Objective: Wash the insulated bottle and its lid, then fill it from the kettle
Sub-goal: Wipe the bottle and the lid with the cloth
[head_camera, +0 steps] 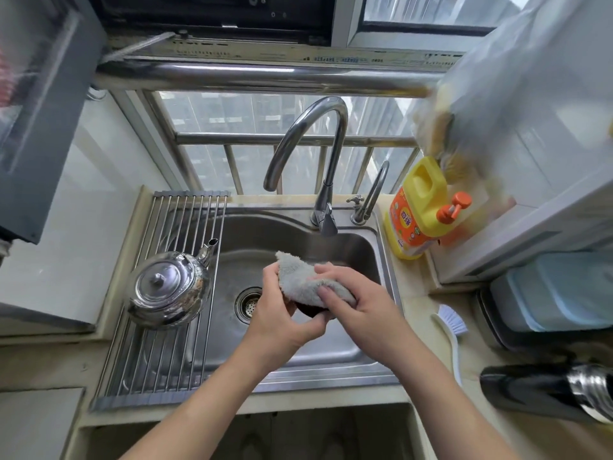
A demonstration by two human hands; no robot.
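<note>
Lid (310, 311) location: over the sink (298, 240) bowl, just near of the drain, between both hands. Only a dark edge of it shows beneath the grey cloth (308, 277), so its orientation cannot be read.

Grip state:
- Left hand (285, 317): fingers curled round the lid from the left and below, holding it.
- Right hand (361, 307): fingers and thumb curled over the cloth, pressing it onto the lid from the right and above.

No water stream is visible from the faucet (308, 137), whose outlet sits far of the hands.

Step in hand, as judged: wiping the lid. Filling has not begun.

Governing relation for the coming move: the insulated bottle (530, 393) lies on its side on the counter at the near right, well apart from the sink. Its long axis runs roughly left to right, dark body toward the sink, steel end toward the right edge of view. It lies right and near of the grip, so the right hand is the nearer one.

The kettle (169, 287) stands upright on the drying rack (159, 366) left of the bowl, spout pointing far and right. The left hand is nearer to it.
</note>
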